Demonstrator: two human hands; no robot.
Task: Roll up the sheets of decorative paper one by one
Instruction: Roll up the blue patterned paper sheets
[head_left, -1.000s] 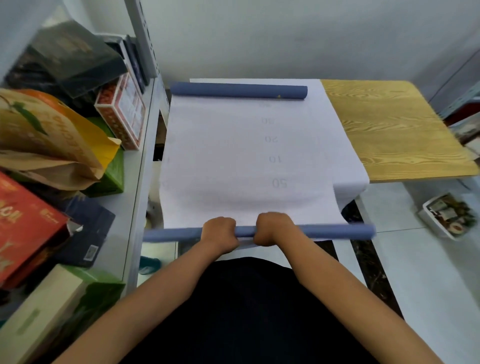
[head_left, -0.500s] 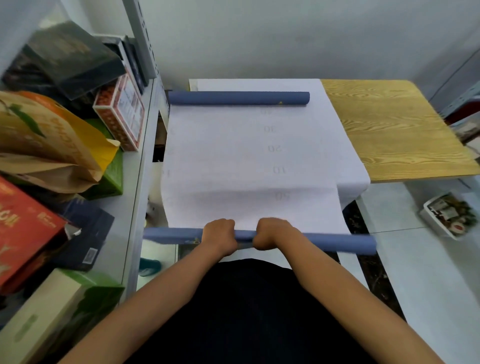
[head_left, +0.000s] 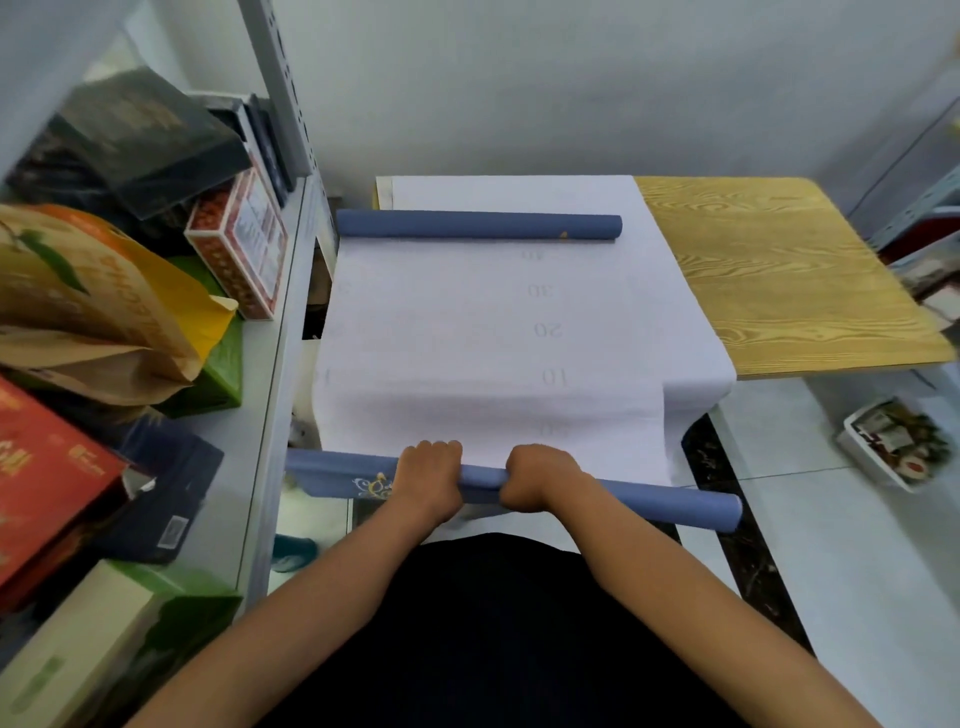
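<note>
Spread white-side-up across the wooden counter (head_left: 779, 270), a sheet of decorative paper (head_left: 493, 332), its blue near roll (head_left: 649, 501) at the counter's front edge, gripped side by side by left hand (head_left: 428, 480) and right hand (head_left: 537, 478), fingers curled.

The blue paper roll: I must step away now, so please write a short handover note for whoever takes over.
Left hand and right hand both grip the near blue roll, side by side at the table's near edge.
The sheet's white back lies flat on the wooden table, its far end curled in a far blue roll.
Done: the near end is rolled.
Left: roll the flat stretch up towards the far roll.
</note>
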